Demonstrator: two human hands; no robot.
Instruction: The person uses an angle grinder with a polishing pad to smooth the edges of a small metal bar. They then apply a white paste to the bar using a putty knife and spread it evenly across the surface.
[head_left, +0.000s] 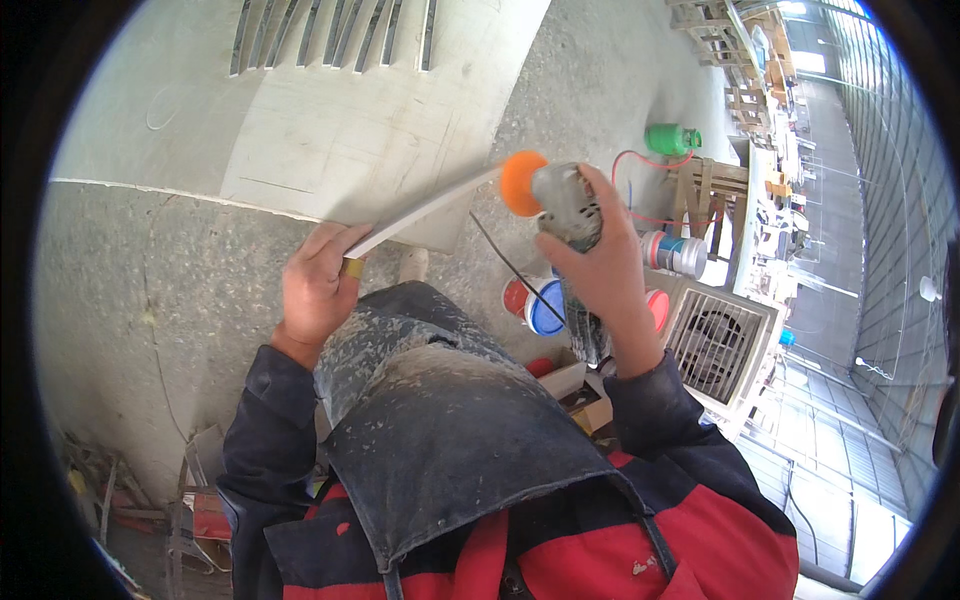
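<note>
My left hand (322, 281) grips the near end of a long, thin pale strip (427, 206), with a yellow band or piece showing at the fingers. The strip runs up and right towards an orange disc (523, 183) on a dusty angle grinder or polisher (570, 202). My right hand (611, 262) is closed around the tool's head, its thumb on the near side. The disc is at the strip's far end; whether they touch cannot be told. A dark cord or rod (517, 270) slants below the tool.
Several narrow strips (367, 37) lie on a large pale board (360, 127). To the right are a green gas cylinder (667, 139) with a red hose, lidded buckets (546, 306), a fan unit in a housing (712, 341) and a wooden pallet (705, 187). Scrap (202, 517) lies lower left.
</note>
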